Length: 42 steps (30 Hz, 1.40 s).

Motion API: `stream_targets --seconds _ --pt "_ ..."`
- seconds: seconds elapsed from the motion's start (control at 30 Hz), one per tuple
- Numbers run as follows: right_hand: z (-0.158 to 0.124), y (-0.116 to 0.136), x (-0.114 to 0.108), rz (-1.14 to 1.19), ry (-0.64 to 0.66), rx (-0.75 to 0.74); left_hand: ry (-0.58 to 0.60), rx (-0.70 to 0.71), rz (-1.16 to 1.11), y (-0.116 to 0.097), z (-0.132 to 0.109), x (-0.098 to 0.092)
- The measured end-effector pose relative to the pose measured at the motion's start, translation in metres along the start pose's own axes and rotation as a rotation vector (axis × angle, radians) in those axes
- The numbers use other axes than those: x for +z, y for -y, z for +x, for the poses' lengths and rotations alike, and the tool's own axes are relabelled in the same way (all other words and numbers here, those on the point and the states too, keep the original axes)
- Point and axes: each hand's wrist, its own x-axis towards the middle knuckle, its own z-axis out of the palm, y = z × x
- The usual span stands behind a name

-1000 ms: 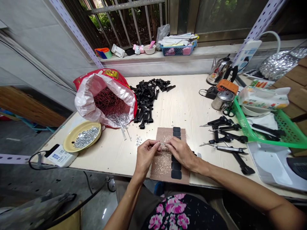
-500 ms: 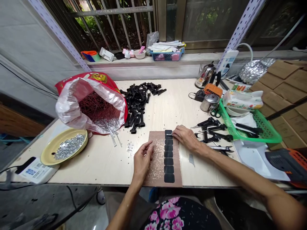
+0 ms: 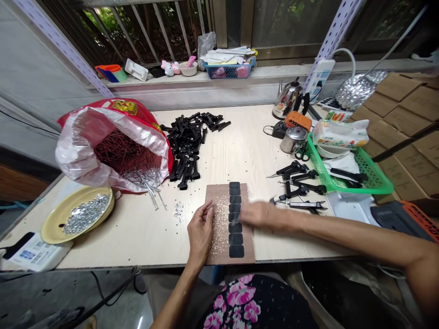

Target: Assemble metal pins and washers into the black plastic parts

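Note:
A brown board (image 3: 221, 256) lies flat at the table's front edge, scattered with pale flecks. Along its right side runs a column of several black rounded squares (image 3: 236, 251). My left hand (image 3: 200, 230) rests at the board's left edge, its fingers curled in toward the thumb; whatever they may hold is hidden. Over the right edge of the board, beside the middle squares, my right hand (image 3: 259, 215) is smeared by motion, so its fingers do not show clearly. Small shiny metal pieces (image 3: 179, 211) lie on the table to the left of the board.
Behind the left hand are a heap of black plastic parts (image 3: 187, 141) and a red-and-white sack (image 3: 77, 141) of thin metal rods. A yellow bowl (image 3: 48, 224) holds small metal pieces. On the right are black-handled tools (image 3: 298, 183), a green basket (image 3: 380, 180) and a kettle (image 3: 286, 100).
My right hand has moved from the top of the black column down toward its middle squares. A small shiny strip seen at its fingertips before is no longer visible. My left hand stays at the board.

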Motion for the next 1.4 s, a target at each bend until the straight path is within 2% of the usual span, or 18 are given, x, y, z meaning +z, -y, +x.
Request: stream_targets --seconds 0.1,0.2,0.27,0.37,0.53,0.67,0.8,0.9,0.97,1.0,1.07,1.1,1.17,1.27,1.33,1.4 --pt "-0.003 0.015 0.003 -0.012 -0.021 0.112 -0.007 0.003 -0.011 0.0 0.0 0.001" --pt "-0.005 0.03 0.001 0.039 0.06 -0.004 -0.001 0.002 -0.008 0.001 0.001 0.002" --pt "-0.003 0.029 -0.004 0.036 0.069 -0.017 -0.002 -0.011 -0.012 0.001 0.001 0.002" --pt "-0.001 0.02 -0.009 -0.032 0.021 0.093 -0.005 -0.022 -0.018 0.001 0.001 0.002" --pt "-0.012 0.035 0.007 -0.082 0.061 0.035 0.001 -0.021 -0.012 0.001 0.001 0.002" --pt "-0.018 0.049 0.016 -0.104 0.018 0.093 -0.009 0.009 -0.003 0.003 0.001 0.003" --pt "-0.014 0.037 0.011 -0.081 0.0 0.105 -0.002 0.014 -0.011 0.003 0.001 0.003" --pt "-0.008 0.024 0.006 -0.078 -0.05 0.226 0.001 0.018 -0.001 0.002 0.0 0.002" --pt "-0.005 0.027 0.006 -0.08 -0.047 0.278 -0.007 0.025 0.007 0.001 0.0 0.002" --pt "-0.005 0.032 0.006 -0.083 -0.017 0.246 -0.014 0.026 0.01 0.001 0.0 0.002" --pt "-0.008 0.047 0.004 -0.055 0.101 0.069 -0.029 0.02 0.004 0.0 -0.002 0.002" --pt "-0.012 0.053 0.001 -0.039 0.141 0.01 -0.034 0.019 -0.006 0.0 -0.003 0.002" --pt "-0.024 0.056 -0.01 -0.07 0.13 0.076 -0.032 0.038 -0.036 -0.001 -0.005 0.001" --pt "-0.045 0.035 -0.04 -0.212 0.12 0.246 -0.028 0.065 -0.063 -0.002 -0.007 -0.001" --pt "-0.051 0.017 -0.061 -0.324 0.108 0.277 -0.024 0.051 -0.073 -0.004 -0.008 -0.002" --pt "-0.047 0.009 -0.076 -0.38 0.072 0.292 -0.019 0.038 -0.085 -0.005 -0.009 -0.004"
